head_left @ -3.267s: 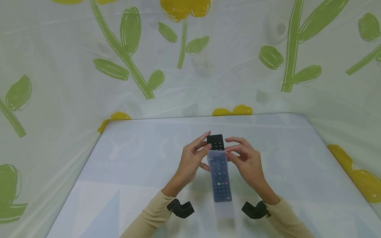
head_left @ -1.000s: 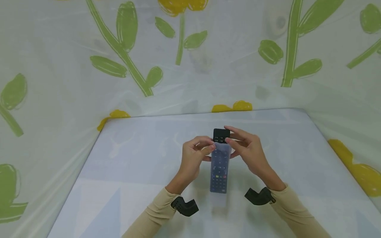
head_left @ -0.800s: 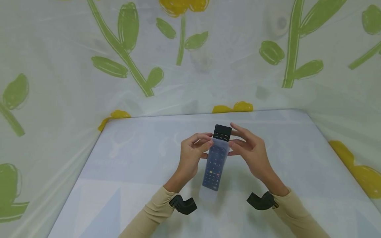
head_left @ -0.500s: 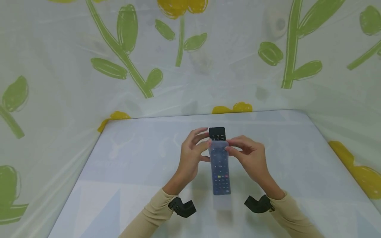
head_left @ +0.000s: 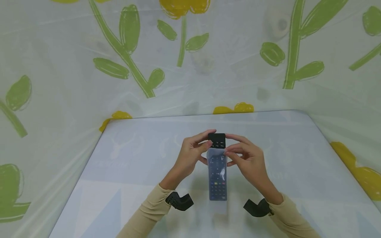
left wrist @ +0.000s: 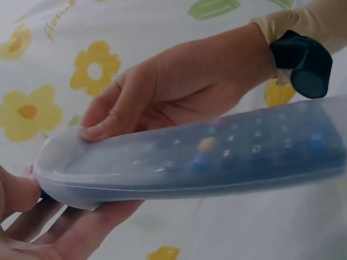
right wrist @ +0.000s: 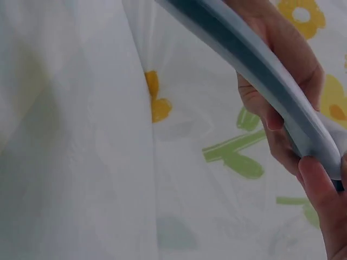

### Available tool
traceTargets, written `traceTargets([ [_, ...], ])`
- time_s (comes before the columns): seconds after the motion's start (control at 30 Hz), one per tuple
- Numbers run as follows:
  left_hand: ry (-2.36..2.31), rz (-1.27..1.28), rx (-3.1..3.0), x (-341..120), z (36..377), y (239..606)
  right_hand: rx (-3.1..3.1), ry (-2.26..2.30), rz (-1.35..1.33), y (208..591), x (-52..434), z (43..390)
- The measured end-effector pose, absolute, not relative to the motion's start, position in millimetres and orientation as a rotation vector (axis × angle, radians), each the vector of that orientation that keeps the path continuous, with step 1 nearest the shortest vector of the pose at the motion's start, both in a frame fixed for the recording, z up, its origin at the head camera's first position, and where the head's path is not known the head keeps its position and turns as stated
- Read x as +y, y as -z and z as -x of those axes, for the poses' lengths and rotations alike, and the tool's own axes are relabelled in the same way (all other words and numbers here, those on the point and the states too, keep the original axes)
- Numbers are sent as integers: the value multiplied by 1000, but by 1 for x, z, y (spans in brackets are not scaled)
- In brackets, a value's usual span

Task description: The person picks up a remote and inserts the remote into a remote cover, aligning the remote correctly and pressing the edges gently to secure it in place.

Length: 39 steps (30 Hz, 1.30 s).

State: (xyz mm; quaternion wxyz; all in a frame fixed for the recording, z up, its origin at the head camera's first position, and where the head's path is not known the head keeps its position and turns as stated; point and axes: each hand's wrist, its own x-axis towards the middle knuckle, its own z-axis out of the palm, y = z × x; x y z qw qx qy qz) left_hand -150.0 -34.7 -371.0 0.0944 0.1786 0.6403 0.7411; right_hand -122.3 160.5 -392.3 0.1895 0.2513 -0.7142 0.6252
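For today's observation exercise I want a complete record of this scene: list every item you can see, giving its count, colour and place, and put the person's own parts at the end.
Black rectangular remote control: one, black with small coloured buttons, held above the table's middle, far end bare.
Translucent soft remote sleeve: one, milky clear, around most of the remote, its empty end hanging toward the person.
Pale blue tabletop: one, light blue with faint prints, beneath the hands.
Flower-printed plastic sheet: white with green stems and yellow blooms, walling the table's back and sides.
Black wrist-worn cameras: two, black, one at each wrist.
Beige sleeves: two, on the forearms.
Left hand: one, pinches the sleeve's open edge from the left.
Right hand: one, pinches the same edge from the right.
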Motion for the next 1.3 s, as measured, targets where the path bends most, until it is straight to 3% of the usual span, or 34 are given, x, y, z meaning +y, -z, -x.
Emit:
traceTargets([
  [0.27, -2278, -544, 1839, -32, 145, 373, -2048, -1786, -602, 385, 160, 121],
  [0.8, -2356, -505, 1944, -34, 129, 390, -2085, -2278, -390, 380, 163, 130],
  [1.3, -2467, -275, 1869, -19, 122, 391, -2199, -2030, -372, 377, 159, 136],
])
